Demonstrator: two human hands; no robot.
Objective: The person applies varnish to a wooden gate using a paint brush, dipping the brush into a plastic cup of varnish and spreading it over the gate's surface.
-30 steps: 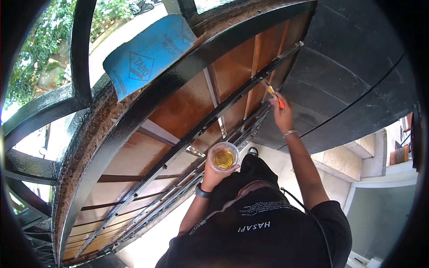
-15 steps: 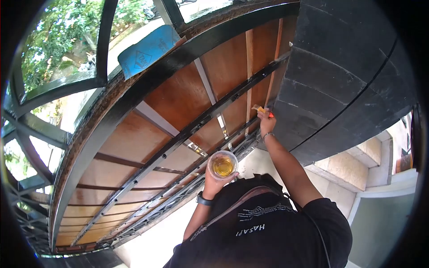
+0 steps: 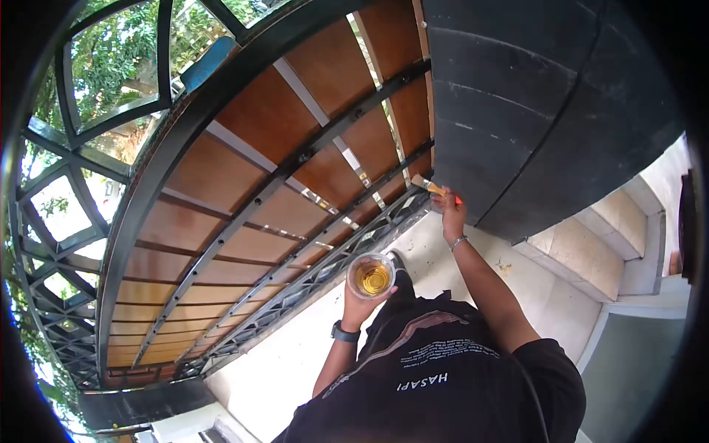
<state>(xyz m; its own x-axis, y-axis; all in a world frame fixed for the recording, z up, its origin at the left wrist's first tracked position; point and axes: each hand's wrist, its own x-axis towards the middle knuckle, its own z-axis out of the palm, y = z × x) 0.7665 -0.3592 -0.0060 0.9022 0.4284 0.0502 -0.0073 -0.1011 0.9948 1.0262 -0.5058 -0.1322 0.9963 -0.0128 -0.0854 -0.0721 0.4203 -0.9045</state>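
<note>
A clear plastic cup (image 3: 372,276) with amber liquid in it sits in my left hand (image 3: 360,304), whose fingers wrap round it in front of my body. My right hand (image 3: 451,209) grips a paintbrush (image 3: 430,185) by its handle, which shows orange-red at the end. The brush's pale bristles point left, close to the lower right part of the wooden slats (image 3: 410,111); whether they touch is too small to tell. Several reddish-brown slats fill the black metal frame (image 3: 303,159), with lighter yellowish ones at the lower left.
To the right of the slats stands a dark grey panel (image 3: 517,111). Beige steps (image 3: 583,255) lie behind my right arm. A blue sheet (image 3: 208,65) rests at the frame's upper edge, by the metal lattice (image 3: 70,192). The floor (image 3: 277,369) is pale.
The view has shifted, so the slats appear further left. My right hand and the paintbrush have moved down towards the slats' lower end. My left hand still holds the cup.
</note>
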